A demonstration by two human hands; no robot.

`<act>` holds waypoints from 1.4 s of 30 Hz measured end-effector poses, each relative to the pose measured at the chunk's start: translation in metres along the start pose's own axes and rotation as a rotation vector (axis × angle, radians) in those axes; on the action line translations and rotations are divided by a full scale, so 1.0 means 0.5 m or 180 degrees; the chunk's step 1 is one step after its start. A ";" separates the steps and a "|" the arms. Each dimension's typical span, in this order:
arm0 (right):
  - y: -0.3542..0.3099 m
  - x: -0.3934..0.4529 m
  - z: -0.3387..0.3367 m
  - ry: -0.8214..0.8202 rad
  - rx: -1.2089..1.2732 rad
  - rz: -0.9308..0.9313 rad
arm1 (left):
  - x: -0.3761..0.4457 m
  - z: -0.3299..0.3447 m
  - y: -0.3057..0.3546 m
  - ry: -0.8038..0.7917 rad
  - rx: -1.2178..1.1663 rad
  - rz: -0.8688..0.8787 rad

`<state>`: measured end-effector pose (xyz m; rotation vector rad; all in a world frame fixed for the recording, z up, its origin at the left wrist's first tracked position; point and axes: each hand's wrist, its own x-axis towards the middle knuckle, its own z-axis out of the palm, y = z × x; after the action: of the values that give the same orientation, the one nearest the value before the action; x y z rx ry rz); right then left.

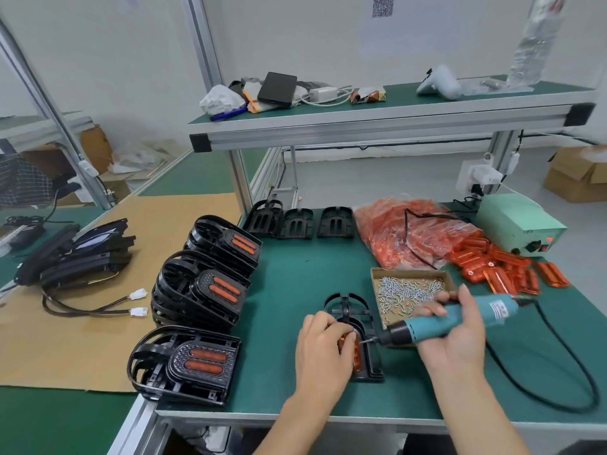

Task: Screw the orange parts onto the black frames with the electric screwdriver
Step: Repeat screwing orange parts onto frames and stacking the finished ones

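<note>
- Low in the frame, the left hand [323, 348] is resting on a black frame [358, 339] lying flat on the green tabletop [295, 290]; its fingers [341, 328] are curling down onto an orange part [356, 353] seated in the frame, pinching it in place.
- Just right of it, the right hand [456, 330] is gripping the teal electric screwdriver [450, 321] – fingers wrapping round the barrel – and the bit is pointing left, its tip touching the orange part beside the left fingertips. A black cable [558, 366] is looping from the tool's rear across the lower right of the tabletop.
- Behind the screwdriver, a shallow cardboard tray [410, 274] is holding a pile of small silver screws [407, 290].
- At the left of the tabletop, finished frames [197, 290] with orange inserts are standing in stacks.
- At the right, loose orange parts [505, 267] are lying beside a clear bag [404, 231] filled with more of them.
- Further back, three bare black frames [299, 221] are sitting in a row, and a pale green power box [519, 221] is standing at the far right.
- In the upper half of the frame, a shelf [377, 119] is carrying a black case, a white charger and other clutter.
</note>
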<state>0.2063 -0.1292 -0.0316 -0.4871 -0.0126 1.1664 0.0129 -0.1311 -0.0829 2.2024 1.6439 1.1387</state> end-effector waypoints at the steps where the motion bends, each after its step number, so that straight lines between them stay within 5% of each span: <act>1: -0.004 -0.002 -0.019 0.0032 0.0114 0.0020 | 0.010 0.002 0.007 -0.0041 -0.0065 0.0030; 7: -0.007 -0.022 -0.094 0.0045 0.0344 0.0023 | 0.100 0.015 0.073 -0.0893 -0.0088 0.0522; 15: -0.002 -0.021 -0.097 0.0138 0.0117 0.0062 | 0.182 0.067 0.168 -0.2036 0.1708 0.1000; 42: -0.001 -0.021 -0.102 0.0169 0.0022 0.0120 | 0.189 0.100 0.174 -0.2260 0.1887 0.1242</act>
<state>0.2155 -0.1570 -0.0745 -0.5139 0.0464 1.1898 0.1204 -0.0665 -0.0256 2.8753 1.3524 -0.1833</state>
